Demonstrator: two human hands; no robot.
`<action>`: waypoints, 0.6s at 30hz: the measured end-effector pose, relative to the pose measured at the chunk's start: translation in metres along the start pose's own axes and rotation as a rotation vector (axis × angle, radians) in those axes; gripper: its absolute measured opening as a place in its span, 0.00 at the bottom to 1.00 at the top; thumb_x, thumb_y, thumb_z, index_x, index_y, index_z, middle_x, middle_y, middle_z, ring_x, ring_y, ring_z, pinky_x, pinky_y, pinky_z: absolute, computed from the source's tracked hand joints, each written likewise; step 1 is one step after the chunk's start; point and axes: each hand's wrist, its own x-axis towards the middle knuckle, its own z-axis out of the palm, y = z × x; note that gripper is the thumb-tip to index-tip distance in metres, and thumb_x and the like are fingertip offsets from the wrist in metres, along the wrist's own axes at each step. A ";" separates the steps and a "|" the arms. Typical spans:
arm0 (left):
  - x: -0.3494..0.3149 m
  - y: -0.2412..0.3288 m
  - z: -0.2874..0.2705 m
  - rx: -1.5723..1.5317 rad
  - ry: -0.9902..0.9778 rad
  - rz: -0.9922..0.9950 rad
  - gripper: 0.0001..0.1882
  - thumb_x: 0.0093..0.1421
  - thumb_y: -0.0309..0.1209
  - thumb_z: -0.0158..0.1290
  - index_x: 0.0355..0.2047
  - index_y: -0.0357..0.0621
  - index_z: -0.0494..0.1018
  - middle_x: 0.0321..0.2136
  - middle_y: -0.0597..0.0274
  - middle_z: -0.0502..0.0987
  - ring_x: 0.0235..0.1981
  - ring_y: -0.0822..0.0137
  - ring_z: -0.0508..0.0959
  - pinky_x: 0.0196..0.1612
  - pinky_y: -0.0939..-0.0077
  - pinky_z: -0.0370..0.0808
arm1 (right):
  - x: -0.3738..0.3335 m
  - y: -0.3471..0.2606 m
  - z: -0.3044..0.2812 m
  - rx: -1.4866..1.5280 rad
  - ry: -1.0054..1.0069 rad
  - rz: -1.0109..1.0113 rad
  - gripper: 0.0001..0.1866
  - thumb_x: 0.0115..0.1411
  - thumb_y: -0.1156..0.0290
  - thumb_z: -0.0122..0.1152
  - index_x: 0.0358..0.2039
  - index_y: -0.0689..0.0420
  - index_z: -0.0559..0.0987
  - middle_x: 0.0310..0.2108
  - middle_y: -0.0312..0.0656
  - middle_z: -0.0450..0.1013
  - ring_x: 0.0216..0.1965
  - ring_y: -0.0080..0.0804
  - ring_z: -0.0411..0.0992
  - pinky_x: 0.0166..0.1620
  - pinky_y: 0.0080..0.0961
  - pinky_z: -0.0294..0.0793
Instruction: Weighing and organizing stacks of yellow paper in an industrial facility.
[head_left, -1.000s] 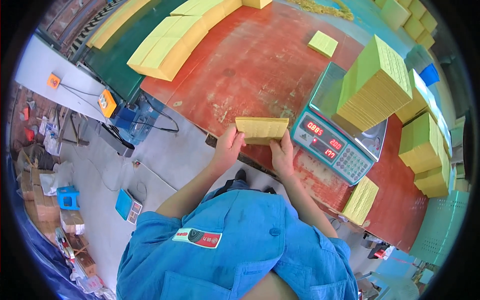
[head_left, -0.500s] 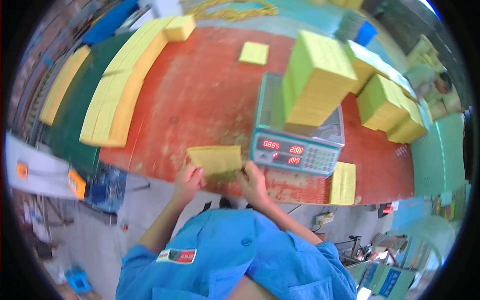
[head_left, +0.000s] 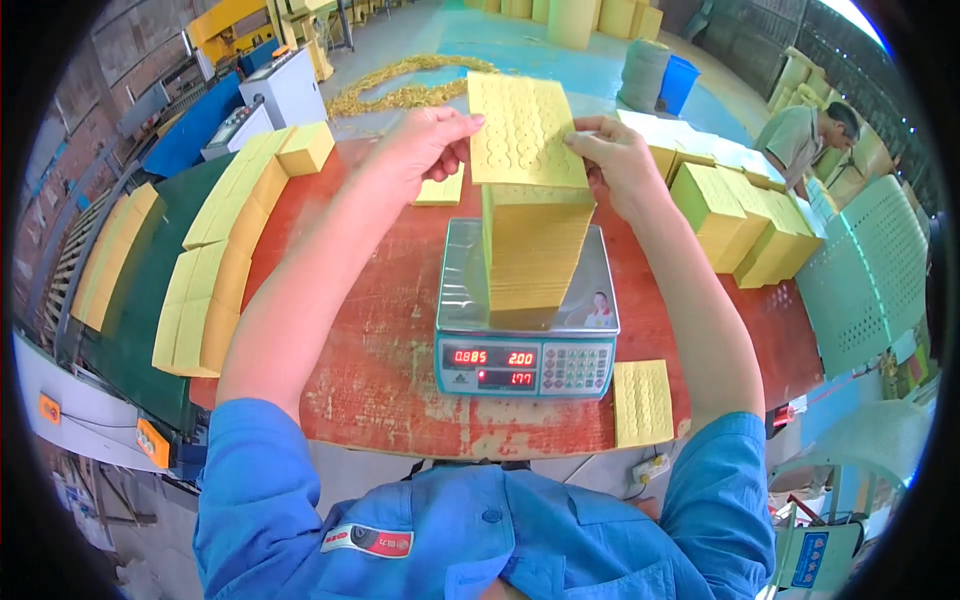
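Between my hands is a yellow embossed paper sheet, possibly a thin few together, held by its two side edges. My left hand pinches the left edge between thumb and fingers. On the opposite edge my right hand grips in the same way. The sheet is tilted up over the top of a tall stack of yellow paper, covering the stack's top. That stack stands on the steel pan of a digital scale with a lit red display.
A small yellow pile lies right of the scale, and another pile sits behind my left wrist. Rows of yellow stacks line the left and right of the red table. A co-worker bends at far right.
Both hands have risen from the table's near edge to above the scale, carrying the yellow paper onto the stack's top. The view has tilted up and shifted.
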 end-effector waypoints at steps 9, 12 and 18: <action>0.014 -0.031 0.014 0.014 0.008 -0.276 0.13 0.63 0.39 0.56 0.26 0.46 0.75 0.19 0.67 0.74 0.14 0.78 0.66 0.15 0.83 0.58 | 0.012 0.021 -0.016 -0.051 -0.079 0.206 0.16 0.56 0.73 0.67 0.44 0.66 0.77 0.28 0.38 0.75 0.23 0.21 0.69 0.24 0.19 0.64; 0.015 -0.031 0.017 0.048 0.009 -0.294 0.13 0.64 0.40 0.56 0.27 0.45 0.76 0.19 0.67 0.74 0.15 0.79 0.66 0.16 0.83 0.58 | 0.012 0.026 -0.019 -0.046 -0.071 0.190 0.18 0.56 0.73 0.66 0.45 0.66 0.76 0.29 0.38 0.75 0.24 0.21 0.69 0.25 0.19 0.64; 0.018 -0.036 0.020 0.062 -0.003 -0.267 0.14 0.64 0.41 0.56 0.27 0.45 0.75 0.19 0.68 0.74 0.15 0.78 0.67 0.17 0.82 0.59 | 0.008 0.033 -0.022 -0.094 -0.059 0.127 0.19 0.58 0.73 0.64 0.49 0.66 0.75 0.31 0.39 0.76 0.26 0.21 0.73 0.28 0.19 0.69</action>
